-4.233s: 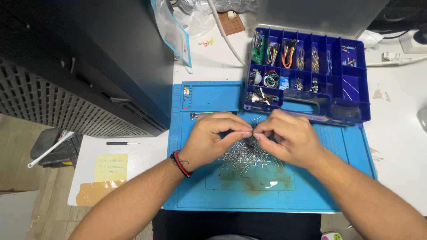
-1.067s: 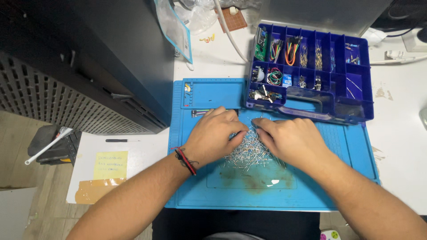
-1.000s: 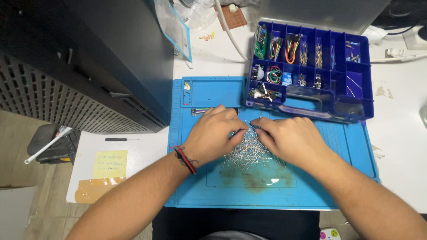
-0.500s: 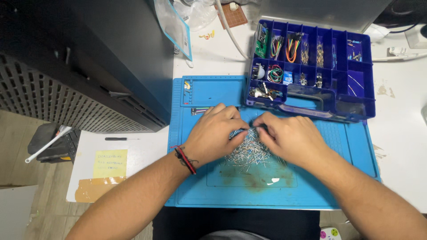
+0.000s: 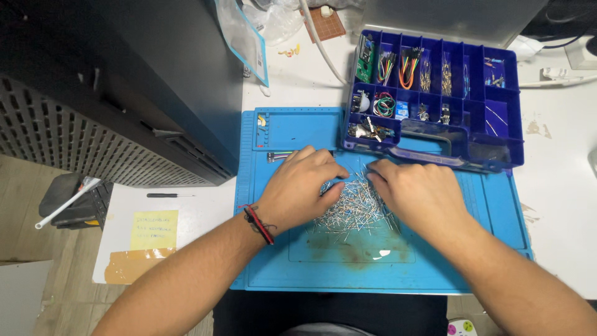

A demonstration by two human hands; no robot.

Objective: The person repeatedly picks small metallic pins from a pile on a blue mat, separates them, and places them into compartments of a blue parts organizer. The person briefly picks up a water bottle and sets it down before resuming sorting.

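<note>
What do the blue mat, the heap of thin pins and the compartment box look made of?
Blue mat: probably silicone or rubber, matte, with moulded ridges and trays. Heap of thin pins between the left hand and right hand: metal by their silvery glint, perhaps component leads. Compartment box: glossy, slightly translucent dark blue plastic, apparently rigid, with moulded dividers.

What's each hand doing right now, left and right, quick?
Left hand: palm down, fingers curled on the pile of thin metal pins; any grip cannot be told.
Right hand: same, fingertips at the pile; grip cannot be told.
</note>
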